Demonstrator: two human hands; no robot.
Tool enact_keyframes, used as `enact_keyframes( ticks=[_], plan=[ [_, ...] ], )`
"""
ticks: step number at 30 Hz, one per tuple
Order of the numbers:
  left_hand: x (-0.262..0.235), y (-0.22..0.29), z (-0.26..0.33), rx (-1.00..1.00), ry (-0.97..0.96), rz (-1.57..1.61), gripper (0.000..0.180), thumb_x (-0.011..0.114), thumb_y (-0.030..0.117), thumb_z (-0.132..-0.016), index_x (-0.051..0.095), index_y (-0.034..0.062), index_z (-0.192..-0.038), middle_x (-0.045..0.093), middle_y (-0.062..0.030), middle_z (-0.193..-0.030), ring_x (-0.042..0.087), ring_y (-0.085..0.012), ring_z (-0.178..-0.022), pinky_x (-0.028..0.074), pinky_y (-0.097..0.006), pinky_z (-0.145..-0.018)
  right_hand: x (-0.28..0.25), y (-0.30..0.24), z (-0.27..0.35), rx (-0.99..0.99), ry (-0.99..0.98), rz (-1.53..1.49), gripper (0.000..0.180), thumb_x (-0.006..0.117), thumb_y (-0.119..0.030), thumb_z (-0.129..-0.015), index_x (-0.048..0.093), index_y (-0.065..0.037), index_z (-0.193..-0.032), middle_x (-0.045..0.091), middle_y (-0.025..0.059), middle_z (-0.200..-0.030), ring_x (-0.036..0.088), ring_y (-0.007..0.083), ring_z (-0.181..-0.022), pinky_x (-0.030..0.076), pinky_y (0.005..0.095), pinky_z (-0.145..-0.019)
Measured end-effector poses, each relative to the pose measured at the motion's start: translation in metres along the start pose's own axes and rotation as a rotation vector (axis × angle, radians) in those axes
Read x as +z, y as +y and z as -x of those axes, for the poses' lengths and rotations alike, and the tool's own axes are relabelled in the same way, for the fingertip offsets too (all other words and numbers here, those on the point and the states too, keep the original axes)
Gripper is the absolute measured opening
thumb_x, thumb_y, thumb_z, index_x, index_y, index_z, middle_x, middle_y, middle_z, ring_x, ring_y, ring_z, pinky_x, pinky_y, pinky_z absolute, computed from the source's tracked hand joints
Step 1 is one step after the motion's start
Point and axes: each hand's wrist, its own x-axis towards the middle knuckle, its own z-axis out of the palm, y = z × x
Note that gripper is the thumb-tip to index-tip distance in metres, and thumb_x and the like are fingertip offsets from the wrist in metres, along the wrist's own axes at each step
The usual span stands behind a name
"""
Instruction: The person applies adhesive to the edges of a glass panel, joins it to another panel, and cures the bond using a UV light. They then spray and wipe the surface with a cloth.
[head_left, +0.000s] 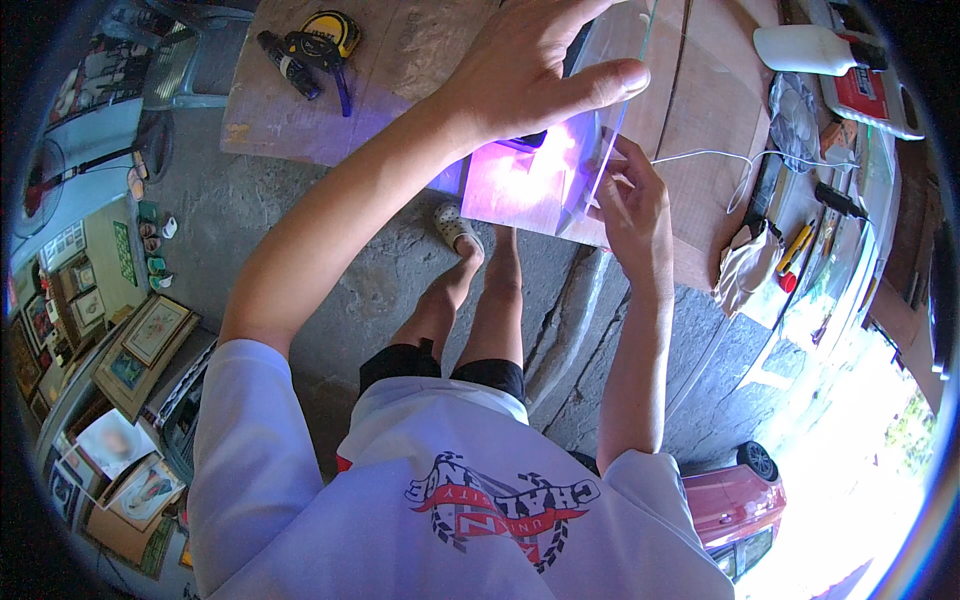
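A clear glass pane stands on edge at the upper middle of the frame, on a wooden tabletop, lit by a purple glow at its base. The left hand lies over the pane's top, fingers spread and thumb along its edge. The right hand has its fingers curled closed at the pane's lower edge, beside a thin white cord. A white bottle and a red flat package lie upper right; a yellow tape measure upper left.
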Motion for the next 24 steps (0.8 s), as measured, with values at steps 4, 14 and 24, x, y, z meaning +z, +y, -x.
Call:
enact_keyframes(
  ticks=[4, 14, 24],
  plan=[
    [-0.002, 0.011, 0.005, 0.016, 0.025, 0.019, 0.08, 0.054, 0.058, -0.095, 0.038, 0.0094, -0.156, 0.039, -0.0188, -0.16, 0.033, -0.0358, -0.15, 0.025, -0.055, -0.123, 0.0, 0.0, 0.0, -0.007, -0.003, -0.009, 0.047, 0.074, -0.021, -0.096, 0.06, 0.0, -0.136, 0.07, 0.013, -0.096, 0.071, 0.0159, -0.084, 0.058, 0.0302, -0.072],
    [-0.001, 0.004, 0.0, 0.028, 0.019, -0.043, 0.08, 0.054, 0.058, -0.094, 0.039, 0.009, -0.156, 0.04, -0.0197, -0.16, 0.033, -0.0367, -0.15, 0.026, -0.056, -0.122, -0.002, 0.002, -0.001, -0.039, -0.032, -0.045, 0.049, 0.075, -0.022, -0.095, 0.06, 0.0, -0.136, 0.07, 0.014, -0.097, 0.071, 0.0168, -0.085, 0.059, 0.0307, -0.072],
    [-0.004, 0.0, 0.0, 0.012, -0.015, -0.082, 0.081, 0.052, 0.061, -0.096, 0.039, 0.0086, -0.156, 0.04, -0.0204, -0.159, 0.036, -0.0383, -0.149, 0.03, -0.057, -0.12, -0.003, 0.0, 0.0, -0.03, -0.033, 0.0, 0.05, 0.074, -0.025, -0.096, 0.059, 0.0, -0.137, 0.071, 0.0155, -0.098, 0.072, 0.0186, -0.086, 0.059, 0.0321, -0.072]
  ],
)
